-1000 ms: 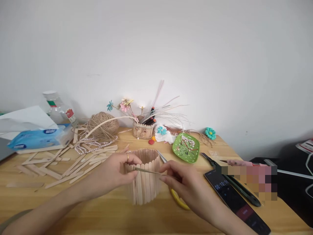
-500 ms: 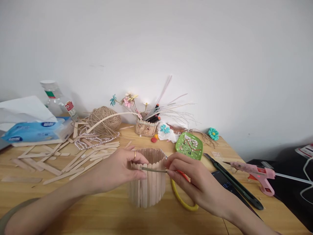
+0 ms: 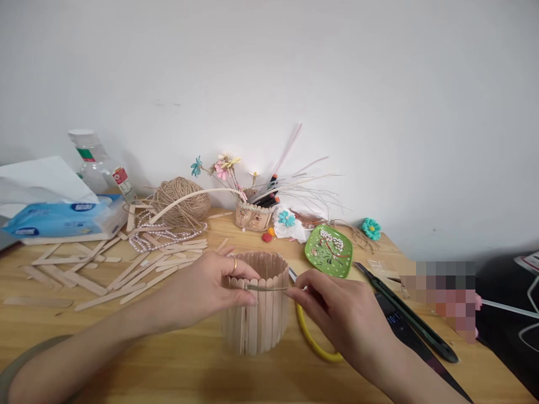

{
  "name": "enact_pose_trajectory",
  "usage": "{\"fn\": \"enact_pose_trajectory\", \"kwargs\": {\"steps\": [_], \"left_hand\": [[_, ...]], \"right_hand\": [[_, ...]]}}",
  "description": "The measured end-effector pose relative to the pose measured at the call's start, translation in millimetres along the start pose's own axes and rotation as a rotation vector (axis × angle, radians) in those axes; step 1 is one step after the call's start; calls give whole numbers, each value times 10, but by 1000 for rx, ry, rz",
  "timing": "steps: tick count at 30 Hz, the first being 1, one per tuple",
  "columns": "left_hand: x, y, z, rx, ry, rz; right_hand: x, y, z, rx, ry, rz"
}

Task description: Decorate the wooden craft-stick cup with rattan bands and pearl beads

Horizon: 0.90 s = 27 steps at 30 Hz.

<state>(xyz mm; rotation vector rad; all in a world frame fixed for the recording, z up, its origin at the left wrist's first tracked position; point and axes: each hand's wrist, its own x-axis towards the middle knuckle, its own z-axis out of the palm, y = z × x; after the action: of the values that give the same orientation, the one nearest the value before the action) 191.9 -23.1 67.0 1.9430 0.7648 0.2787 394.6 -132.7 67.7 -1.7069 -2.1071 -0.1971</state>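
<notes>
Two hands meet at the near side of the table, and both are busy. The left hand grips the rim of the stick cup, thumb outside by one end of a thin cord, fingers curled over the edge. The right hand pinches the other end between thumb and fingertips. That cord runs left to right, nearly level, across the cup's near face, just below the rim. The cup itself stands upright between the hands, mouth up, long axis of every stick vertical; its floor is out of sight.

Just beside the right hand, a yellow handle shows; beyond it, a phone lies partly under a cutter knife. Farther out, loose sticks sprawl on the left, while a green dish holds beads and small red bits. Farther still, a twine ball sits left of a small pot packed with markers, flowers and fine wiry stems.
</notes>
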Motion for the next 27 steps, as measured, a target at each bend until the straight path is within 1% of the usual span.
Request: {"fn": "enact_pose_trajectory", "kwargs": {"steps": [2,4,8,11,15,18,23,27], "left_hand": [[-1,4,3,7,-14,11],[-2,9,10,15,-9,24],[4,10,44,9,44,35],[16,-2,76,-24,42,27],[29,-30,108,29,88,73],[32,-47,118,53,95,106],[36,-39,119,44,92,88],[42,-27,127,44,93,103]], "right_hand": [[3,13,18,-66,56,34],[10,14,18,-95,81,57],[22,-8,-6,-73,68,75],[34,-20,-26,-59,64,90],[61,-28,-60,-20,-3,136],[80,-37,-94,23,-48,166],[96,-63,-160,63,-98,189],[129,-90,-214,50,-164,207]]}}
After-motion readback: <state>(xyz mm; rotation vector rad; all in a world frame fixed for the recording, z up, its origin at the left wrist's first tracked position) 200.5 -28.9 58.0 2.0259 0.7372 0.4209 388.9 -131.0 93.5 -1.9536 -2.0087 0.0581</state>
